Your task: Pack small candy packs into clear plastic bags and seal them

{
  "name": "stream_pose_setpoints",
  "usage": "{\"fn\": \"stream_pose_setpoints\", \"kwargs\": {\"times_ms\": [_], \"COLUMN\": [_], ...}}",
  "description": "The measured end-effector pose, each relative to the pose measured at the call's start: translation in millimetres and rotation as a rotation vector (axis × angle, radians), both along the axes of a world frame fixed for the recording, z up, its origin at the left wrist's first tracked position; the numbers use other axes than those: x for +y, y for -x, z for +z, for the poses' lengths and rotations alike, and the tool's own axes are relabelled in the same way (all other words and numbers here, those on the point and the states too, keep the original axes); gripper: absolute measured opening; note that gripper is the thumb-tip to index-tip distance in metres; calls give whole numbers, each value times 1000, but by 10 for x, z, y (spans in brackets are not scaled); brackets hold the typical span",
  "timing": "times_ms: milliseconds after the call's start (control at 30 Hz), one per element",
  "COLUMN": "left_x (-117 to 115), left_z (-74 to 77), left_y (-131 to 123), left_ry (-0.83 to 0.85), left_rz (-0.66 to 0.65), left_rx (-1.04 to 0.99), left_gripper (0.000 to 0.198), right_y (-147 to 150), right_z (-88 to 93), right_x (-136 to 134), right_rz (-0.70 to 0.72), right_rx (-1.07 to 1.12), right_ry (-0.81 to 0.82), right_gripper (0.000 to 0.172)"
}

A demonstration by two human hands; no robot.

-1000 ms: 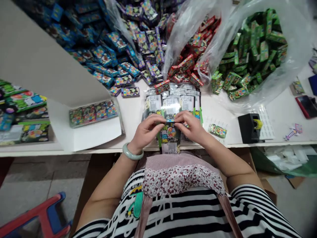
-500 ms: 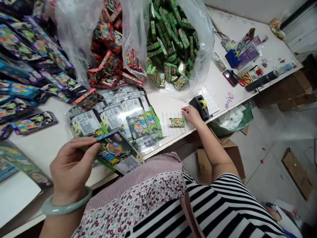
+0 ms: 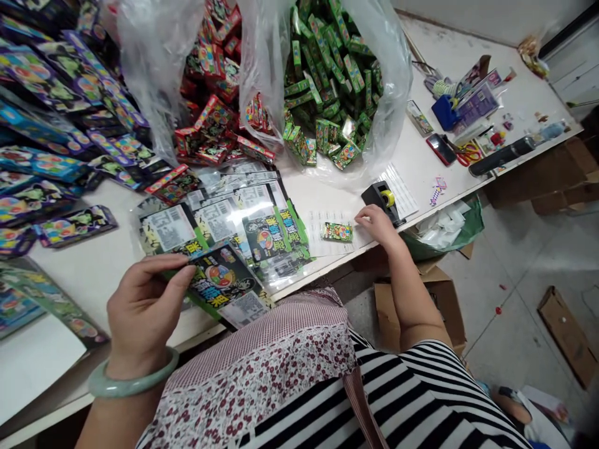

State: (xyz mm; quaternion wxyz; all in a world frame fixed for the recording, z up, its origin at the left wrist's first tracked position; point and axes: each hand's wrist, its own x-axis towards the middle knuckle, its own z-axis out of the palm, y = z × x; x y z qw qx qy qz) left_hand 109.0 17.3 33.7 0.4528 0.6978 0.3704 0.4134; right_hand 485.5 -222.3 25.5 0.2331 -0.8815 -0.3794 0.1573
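Note:
My left hand (image 3: 147, 305), with a pale green bangle at the wrist, pinches a flat black-and-green printed package (image 3: 224, 277) between thumb and fingers at its upper left corner. The package is tilted over the table's front edge. My right hand (image 3: 378, 226) has thumb and fingertips together at the right side of a sheet of small clear labels (image 3: 318, 246); whatever they pinch is too small to make out. On that sheet lies a small green candy packet (image 3: 337, 232), just left of my fingertips. More flat printed packages (image 3: 210, 218) lie overlapped beyond my left hand.
Behind stand clear plastic bags of red boxes (image 3: 215, 118) and green boxes (image 3: 327, 81). Purple and blue boxes (image 3: 60, 143) pile at left. A black tape dispenser (image 3: 374, 194) sits beyond my right hand. Farther right lie a phone (image 3: 440, 149), scissors (image 3: 468, 154) and a black tube (image 3: 501, 156).
My right hand has drawn slightly right and nearer, away from the candy packet. My left hand keeps its pinch on the printed package. The whole view has shifted a little.

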Motion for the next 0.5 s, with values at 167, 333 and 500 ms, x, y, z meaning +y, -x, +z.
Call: {"fn": "stream_pose_setpoints", "kwargs": {"times_ms": [167, 333, 500], "left_x": [-15, -135, -186], "left_z": [-38, 81, 158], "left_y": [-21, -62, -70], "left_ry": [-70, -118, -95], "left_rz": [-108, -189, -203], "left_rx": [-29, -40, -32], "left_gripper": [13, 14, 15], "right_y": [396, 1268, 1691], "right_z": [529, 1022, 1053], "right_x": [365, 1184, 1761], "right_rz": [75, 672, 863], "right_rx": [313, 683, 689], "right_ry": [-383, -316, -238], "right_gripper": [17, 18, 11]}}
